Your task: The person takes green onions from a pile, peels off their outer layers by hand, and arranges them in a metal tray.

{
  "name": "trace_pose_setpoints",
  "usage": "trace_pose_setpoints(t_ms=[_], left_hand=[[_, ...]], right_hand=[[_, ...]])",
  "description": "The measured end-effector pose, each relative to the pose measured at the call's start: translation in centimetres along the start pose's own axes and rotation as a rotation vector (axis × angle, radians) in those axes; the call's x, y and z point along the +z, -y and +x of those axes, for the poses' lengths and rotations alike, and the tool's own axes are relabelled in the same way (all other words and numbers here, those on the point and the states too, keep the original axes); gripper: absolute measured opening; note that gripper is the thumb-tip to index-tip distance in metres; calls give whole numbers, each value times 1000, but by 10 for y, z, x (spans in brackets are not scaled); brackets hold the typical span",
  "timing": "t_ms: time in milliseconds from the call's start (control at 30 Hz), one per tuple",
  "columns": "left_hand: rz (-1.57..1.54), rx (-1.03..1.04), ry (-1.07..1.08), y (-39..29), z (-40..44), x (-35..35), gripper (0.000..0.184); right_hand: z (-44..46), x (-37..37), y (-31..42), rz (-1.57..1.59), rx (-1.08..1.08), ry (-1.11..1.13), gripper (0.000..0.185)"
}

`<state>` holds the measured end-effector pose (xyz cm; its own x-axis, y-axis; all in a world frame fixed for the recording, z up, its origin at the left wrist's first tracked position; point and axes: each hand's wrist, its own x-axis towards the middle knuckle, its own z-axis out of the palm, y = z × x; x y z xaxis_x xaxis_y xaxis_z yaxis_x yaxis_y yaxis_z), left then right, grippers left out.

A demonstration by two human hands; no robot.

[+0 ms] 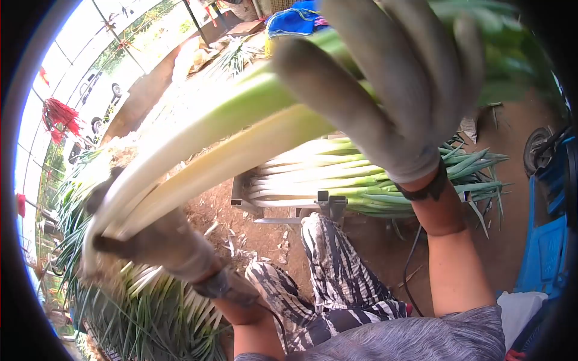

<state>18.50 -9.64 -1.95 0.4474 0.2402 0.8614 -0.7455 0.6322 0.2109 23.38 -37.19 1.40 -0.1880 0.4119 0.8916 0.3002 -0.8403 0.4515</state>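
Long green onions with thick white stems stretch across the upper view, close to the camera. My left hand, in a dirty glove, grips their white root ends at the left; its fingertips are partly blurred. At the upper right, my right hand, in a pale glove, is against the green upper part, fingers spread and the thumb stretched out. Below it, trimmed onions lie in a metal rack.
A large heap of green onions lies at lower left. A blue plastic chair and a wheel are at the right. A blue bag is at the top. Scraps litter the dirt floor.
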Motion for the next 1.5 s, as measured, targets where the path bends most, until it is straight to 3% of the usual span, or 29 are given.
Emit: trace_pose_setpoints(t_ms=[33, 100, 133, 200, 233, 267, 333, 367, 467, 500, 567, 633, 733, 767, 867, 1000, 1167, 1233, 1333, 1500], left_hand=[[733, 271, -26, 42, -14, -27, 35], [670, 101, -335, 117, -52, -60, 39], [-155, -315, -546, 144, -73, -76, 40], [297, -489, -615, 202, -129, -123, 39], [-108, -695, -699, 218, -172, -184, 34], [-526, -886, -759, 226, -212, -237, 29], [133, -803, -806, 237, -254, -259, 27], [-284, -777, -1186, 231, -245, -262, 28], [-333, -909, -1093, 223, -236, -299, 30], [-169, -952, -915, 226, -242, -310, 31], [-19, -972, -873, 227, -253, -332, 31], [164, -1026, -896, 220, -244, -315, 32], [324, -1287, -971, 199, -187, -254, 35], [246, -1421, -968, 195, -187, -259, 38], [427, -1514, -903, 186, -195, -266, 41], [395, -1458, -987, 186, -206, -272, 43], [455, -1442, -872, 178, -212, -278, 38], [489, -1481, -943, 181, -210, -276, 36], [463, -1489, -898, 185, -200, -256, 35], [310, -1343, -929, 186, -224, -288, 33]], right_hand=[[-32, -10, -9, -119, 5, 218, 35], [-123, 4, -7, -219, 62, 393, 37], [-169, 10, -5, -200, 103, 463, 40], [-243, 18, 12, 68, 286, 1004, 60], [-289, 26, 21, 170, 340, 1344, 67], [-312, 22, 41, 198, 329, 1547, 68], [-314, 33, 43, 298, 436, 1665, 66], [-319, 41, 46, 297, 410, 1657, 66], [-330, 49, 58, 309, 310, 1663, 65], [-334, 55, 59, 310, 285, 1651, 66], [-332, 62, 58, 385, 297, 1677, 67], [-307, 67, 40, 499, 375, 1753, 68], [-284, 68, 19, 542, 486, 1792, 70], [-281, 68, 14, 562, 483, 1763, 66], [-286, 79, 9, 544, 446, 1748, 59], [-304, 99, 17, 672, 431, 1812, 48], [-345, 112, -9, 645, 299, 1834, 41], [-397, 117, -30, 786, 387, 1681, 42], [-417, 107, -38, 754, 366, 1506, 45], [-328, 57, 12, 427, 106, 1605, 44]])
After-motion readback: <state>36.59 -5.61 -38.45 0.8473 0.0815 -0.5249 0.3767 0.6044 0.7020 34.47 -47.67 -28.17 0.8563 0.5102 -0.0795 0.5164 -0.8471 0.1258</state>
